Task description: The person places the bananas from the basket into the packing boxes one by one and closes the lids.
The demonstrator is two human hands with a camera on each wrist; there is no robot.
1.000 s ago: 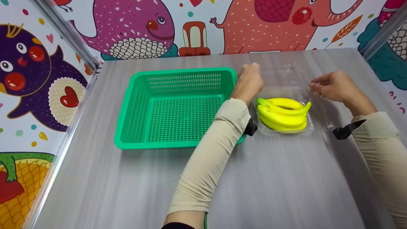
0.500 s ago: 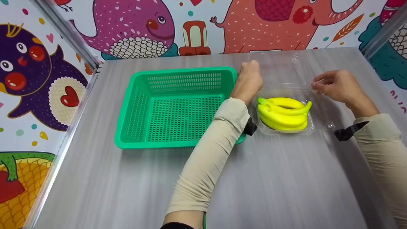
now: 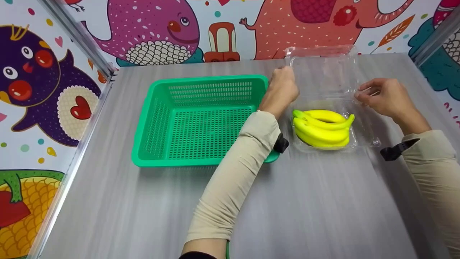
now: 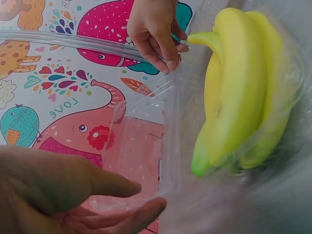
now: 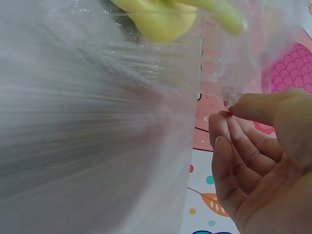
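Note:
A hinged clear plastic clamshell box point(image 3: 352, 142) stands on the table with a bunch of yellow bananas point(image 3: 321, 131) in its base, their tips greenish. Its clear lid point(image 3: 323, 77) is raised at the back, with the wall pictures showing through. My left hand point(image 3: 280, 88) is at the left side of the lid; in the left wrist view the thumb point(image 4: 119, 186) and a finger close around the plastic edge. On the opposite side, my right hand point(image 3: 384, 95) pinches the plastic between thumb and fingertips, seen in the right wrist view by the thumb point(image 5: 253, 108).
A green slotted plastic basket point(image 3: 206, 162) sits left of the box, partly behind my left forearm. Printed cartoon wall panels point(image 3: 154, 28) border the table point(image 3: 305, 208) at the back and sides, with a metal frame strip point(image 3: 75, 163) along the left edge.
The lid has swung up and back, from lying low behind the bananas to standing near the back wall. Both hands have shifted only slightly, the right one a little to the right.

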